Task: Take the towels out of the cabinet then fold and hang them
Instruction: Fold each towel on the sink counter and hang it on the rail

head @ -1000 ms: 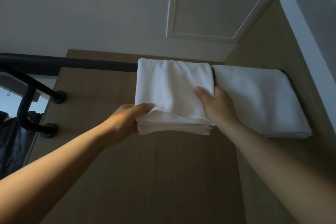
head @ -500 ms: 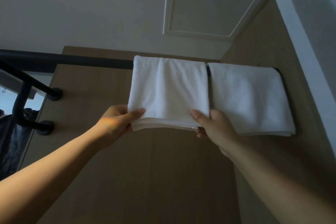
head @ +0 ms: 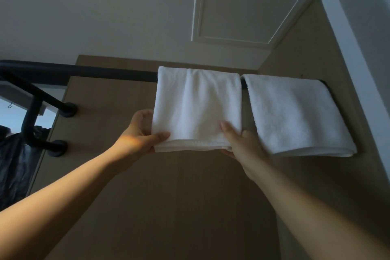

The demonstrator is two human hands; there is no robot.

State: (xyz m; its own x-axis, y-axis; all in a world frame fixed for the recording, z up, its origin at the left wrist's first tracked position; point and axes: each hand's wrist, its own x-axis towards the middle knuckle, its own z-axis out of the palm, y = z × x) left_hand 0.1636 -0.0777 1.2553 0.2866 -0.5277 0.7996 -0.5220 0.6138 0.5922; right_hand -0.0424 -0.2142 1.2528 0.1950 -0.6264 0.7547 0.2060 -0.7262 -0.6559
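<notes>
Both arms reach up and forward, forearms bare. Left hand pinches the lower left corner of the folded white towel, thumb across the front, fingers curled behind the edge. Right hand pinches the lower right corner, thumb on the front face, fingers under the hem. This towel hangs over the black towel bar. A second folded white towel hangs just beside it to the right, against the wooden wall panel.
</notes>
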